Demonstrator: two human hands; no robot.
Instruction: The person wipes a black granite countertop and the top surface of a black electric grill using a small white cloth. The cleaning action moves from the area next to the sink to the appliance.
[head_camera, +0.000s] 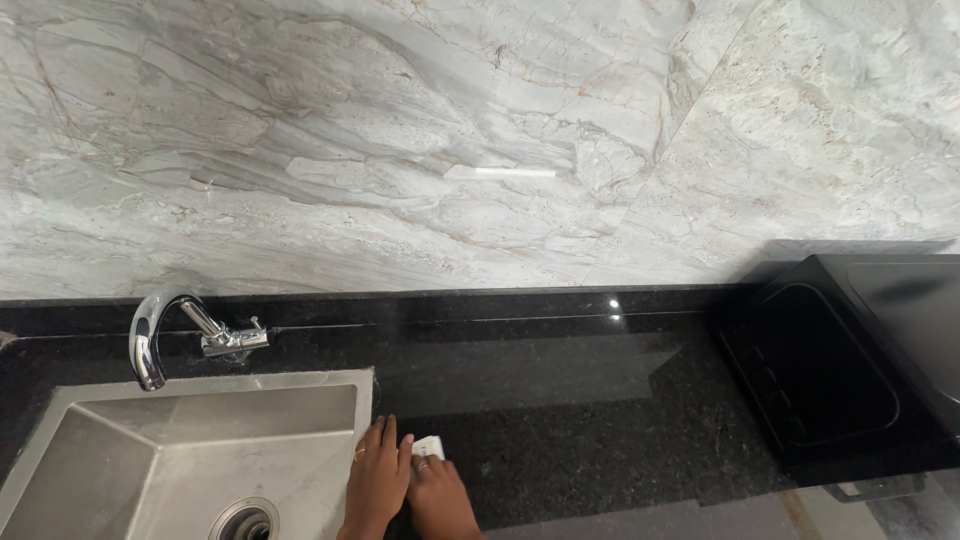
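Both hands are down at the near edge of the black stone bench (560, 400), just to the right of the steel sink (110, 440). The small white cloth (428, 446) sits at the tips of the right hand (440, 492), poking out toward twelve o'clock from under its fingers; that hand presses on it with a flat, closed-over grip, though whether the fingers actually pinch it I cannot tell. The left hand (378, 475) lies flat and spread, fingers pointing to twelve, touching the sink's right rim and pressed against the right hand; it holds nothing. So the cloth lies at about one o'clock from the left hand, nearer the right. Its long side seems to run left to right, but little of it shows. The tap (160, 335) stands at ten o'clock, the dark cooktop (830, 380) well apart at two.
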